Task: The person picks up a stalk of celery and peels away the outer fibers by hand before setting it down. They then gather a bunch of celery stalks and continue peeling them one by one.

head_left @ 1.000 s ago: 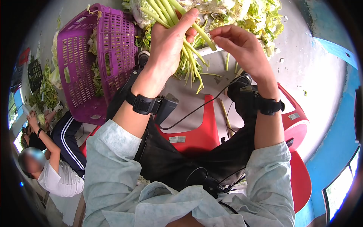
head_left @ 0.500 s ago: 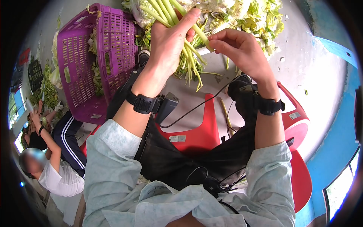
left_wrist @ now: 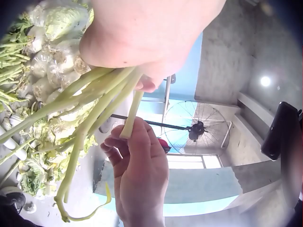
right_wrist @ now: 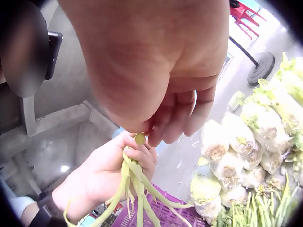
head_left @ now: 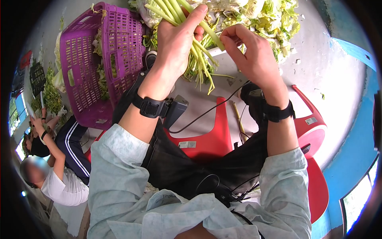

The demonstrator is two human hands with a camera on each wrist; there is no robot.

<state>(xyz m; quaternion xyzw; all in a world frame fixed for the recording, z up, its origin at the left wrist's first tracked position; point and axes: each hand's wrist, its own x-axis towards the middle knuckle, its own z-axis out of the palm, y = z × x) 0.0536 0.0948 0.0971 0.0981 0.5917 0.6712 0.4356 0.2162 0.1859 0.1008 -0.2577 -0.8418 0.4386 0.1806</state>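
In the head view my left hand (head_left: 174, 49) grips a bunch of long pale-green stalks (head_left: 203, 59), their thin ends hanging below the palm. One thicker stalk (head_left: 213, 36) juts out toward my right hand (head_left: 254, 55), whose thumb and index finger pinch its cut end. The left wrist view shows that pinch on the stalk end (left_wrist: 132, 116) from the side, by my right hand (left_wrist: 142, 175). In the right wrist view the round cut end (right_wrist: 140, 139) sits at the right fingertips, just above my left hand (right_wrist: 109, 165).
A purple basket (head_left: 125, 51) stands on its side at the left, leafy pieces inside. Cabbages (right_wrist: 232, 161) and loose leaves (head_left: 274, 28) lie heaped ahead. Red stools (head_left: 199, 143) are near the legs, where a cable hangs. Another person (head_left: 63, 183) sits at the far left.
My right hand has shifted slightly and turned at the wrist, staying at the end of the thick stalk. My left hand has barely moved. The other person's arms have moved a little.
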